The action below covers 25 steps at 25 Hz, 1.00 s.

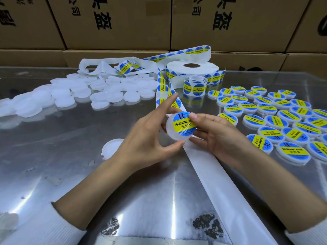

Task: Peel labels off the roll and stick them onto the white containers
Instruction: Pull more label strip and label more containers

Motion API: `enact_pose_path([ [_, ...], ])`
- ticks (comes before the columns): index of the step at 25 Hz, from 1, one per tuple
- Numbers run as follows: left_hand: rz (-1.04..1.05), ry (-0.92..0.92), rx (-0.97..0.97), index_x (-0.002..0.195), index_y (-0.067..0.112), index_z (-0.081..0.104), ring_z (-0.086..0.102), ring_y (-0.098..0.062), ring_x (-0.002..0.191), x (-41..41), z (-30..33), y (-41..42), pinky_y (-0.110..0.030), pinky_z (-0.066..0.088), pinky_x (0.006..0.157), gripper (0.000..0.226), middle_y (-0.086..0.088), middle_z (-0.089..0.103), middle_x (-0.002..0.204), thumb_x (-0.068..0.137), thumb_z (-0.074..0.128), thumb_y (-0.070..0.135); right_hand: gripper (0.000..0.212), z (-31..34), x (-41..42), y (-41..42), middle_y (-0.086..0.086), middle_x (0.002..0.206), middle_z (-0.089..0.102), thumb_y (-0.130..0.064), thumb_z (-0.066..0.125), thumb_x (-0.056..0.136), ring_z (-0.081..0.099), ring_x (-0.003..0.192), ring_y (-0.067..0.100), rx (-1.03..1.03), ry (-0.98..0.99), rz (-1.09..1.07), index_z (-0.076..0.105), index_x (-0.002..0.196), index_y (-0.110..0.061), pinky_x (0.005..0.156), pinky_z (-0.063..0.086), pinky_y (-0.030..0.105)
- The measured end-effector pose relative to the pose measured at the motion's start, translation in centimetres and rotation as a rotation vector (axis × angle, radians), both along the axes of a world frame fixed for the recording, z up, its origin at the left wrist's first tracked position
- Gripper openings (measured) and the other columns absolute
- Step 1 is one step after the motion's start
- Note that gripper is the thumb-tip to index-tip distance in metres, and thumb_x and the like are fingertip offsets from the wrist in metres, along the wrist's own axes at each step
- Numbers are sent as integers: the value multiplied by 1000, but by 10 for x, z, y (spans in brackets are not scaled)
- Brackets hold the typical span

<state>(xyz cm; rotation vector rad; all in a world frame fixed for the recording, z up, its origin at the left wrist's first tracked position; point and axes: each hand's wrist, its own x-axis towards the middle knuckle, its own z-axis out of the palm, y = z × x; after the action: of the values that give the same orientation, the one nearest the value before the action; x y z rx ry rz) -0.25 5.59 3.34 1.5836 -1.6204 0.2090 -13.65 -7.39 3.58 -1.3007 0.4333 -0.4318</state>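
While both hands [148, 138] hide its rim, container [177, 131] bears label [184, 123]

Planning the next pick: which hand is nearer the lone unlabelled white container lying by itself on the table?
Left. The left hand is just right of the lone container, its wrist almost over it; the right hand is farther right, beyond the held container.

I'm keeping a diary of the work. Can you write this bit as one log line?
step: sticking label | left hand: holds container | right hand: presses label | labelled containers: right side
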Motion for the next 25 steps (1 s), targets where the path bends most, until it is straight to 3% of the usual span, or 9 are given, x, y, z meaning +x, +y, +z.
enact_pose_path([
  [5,-21,2,37,145,14,32,58,-5,78,-2,-2,0,-3,35,77,90,3,63,121,70,80,20,31,0,0,1,2,93,75,-38,71,66,69,77,10,-54,31,-11,71,89,-18,73,53,19],
  [11,-33,13,53,144,14,32,59,-5,76,-3,-2,1,-1,34,75,92,2,64,118,68,82,21,31,0,-1,2,8,98,74,-40,73,63,66,89,18,-145,114,-60,72,85,-18,88,50,30],
  [18,-30,46,28,144,12,32,55,-4,70,-5,0,1,-3,37,71,94,4,65,115,66,84,20,27,2,0,2,5,86,75,-34,73,61,70,74,10,-134,49,-46,70,79,-15,68,54,17],
  [25,-21,134,-13,146,14,29,58,-8,72,-7,-1,1,-6,39,69,98,8,65,115,65,85,23,14,5,1,6,3,75,73,-21,71,66,68,66,9,-142,-32,-81,65,74,-11,60,53,17],
])
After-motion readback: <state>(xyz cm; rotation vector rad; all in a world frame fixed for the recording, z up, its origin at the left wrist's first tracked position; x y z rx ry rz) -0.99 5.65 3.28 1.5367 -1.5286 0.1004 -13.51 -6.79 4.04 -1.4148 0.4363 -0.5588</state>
